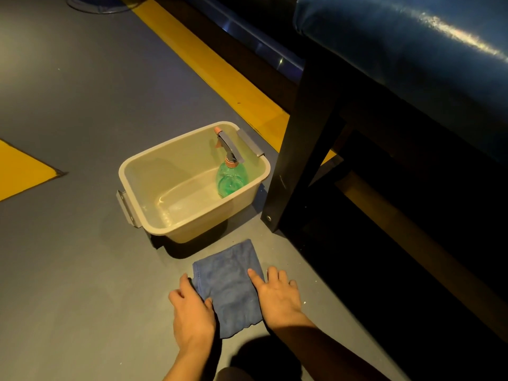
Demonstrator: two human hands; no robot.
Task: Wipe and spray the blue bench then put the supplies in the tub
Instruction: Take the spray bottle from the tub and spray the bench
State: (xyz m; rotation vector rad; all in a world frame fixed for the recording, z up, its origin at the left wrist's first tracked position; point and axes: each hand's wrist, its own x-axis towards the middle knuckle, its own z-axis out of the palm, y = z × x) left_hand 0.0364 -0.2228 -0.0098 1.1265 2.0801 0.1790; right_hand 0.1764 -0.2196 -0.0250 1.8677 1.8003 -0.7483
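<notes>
Flat and unclenched on the folded blue microfibre cloth (229, 287), left hand (192, 312) and right hand (277, 295), beige plastic tub (143, 171) just ahead.

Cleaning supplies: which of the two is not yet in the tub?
The blue cloth. It lies folded on the floor in front of the tub, under both hands, while the green spray bottle already stands inside.

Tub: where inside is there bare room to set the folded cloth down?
The tub is bare across its floor from the left handle to the middle. The spray bottle crowds the right end, leaning toward the far right corner. The blue cloth lies on the floor just in front, left hand and right hand at its edges.
</notes>
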